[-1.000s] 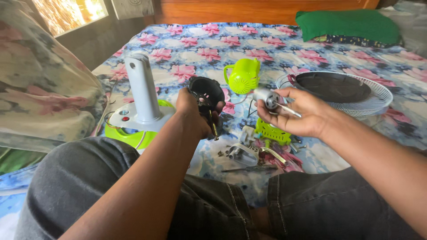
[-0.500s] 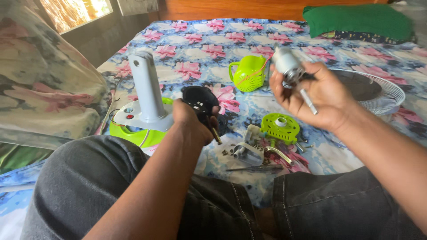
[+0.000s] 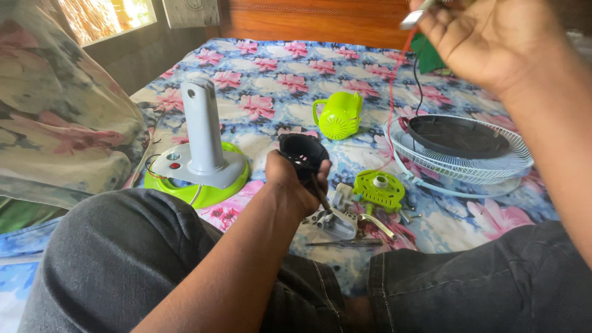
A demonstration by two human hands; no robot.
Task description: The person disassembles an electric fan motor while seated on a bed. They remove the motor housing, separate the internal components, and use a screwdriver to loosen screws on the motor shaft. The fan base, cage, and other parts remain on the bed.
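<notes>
Head view, seated over a bed with a flowered sheet (image 3: 277, 80). Left hand (image 3: 290, 182) just right of the fan base (image 3: 200, 172), fingers curled and pressed tight around a black cup-shaped housing (image 3: 302, 151), open side turned up; a dark, brass-tipped rod (image 3: 320, 196) slanting down out of the same grip. Right hand (image 3: 487, 37) raised high and far right of the fan base, at the top edge of the view, fingers bent and closed on a silver metal part (image 3: 416, 15), mostly cut off by the frame, so the exact pinch not discernible. Red wire (image 3: 391, 92) and black wire (image 3: 419, 83) hanging from that hand down toward the sheet. Fan base green and grey with an upright grey column, resting on the sheet beside the left knee. Green motor cover (image 3: 339, 115) lying right of the base and farther back. White wire fan guard (image 3: 459, 148) with a dark disc inside it, well right of the base. Green round plate (image 3: 378, 188), a grey plastic bracket (image 3: 336, 219) and a thin screwdriver (image 3: 345, 243) clustered right of the base, just below the left hand. Green cloth (image 3: 428, 55) far back, partly hidden behind the right hand.
</notes>
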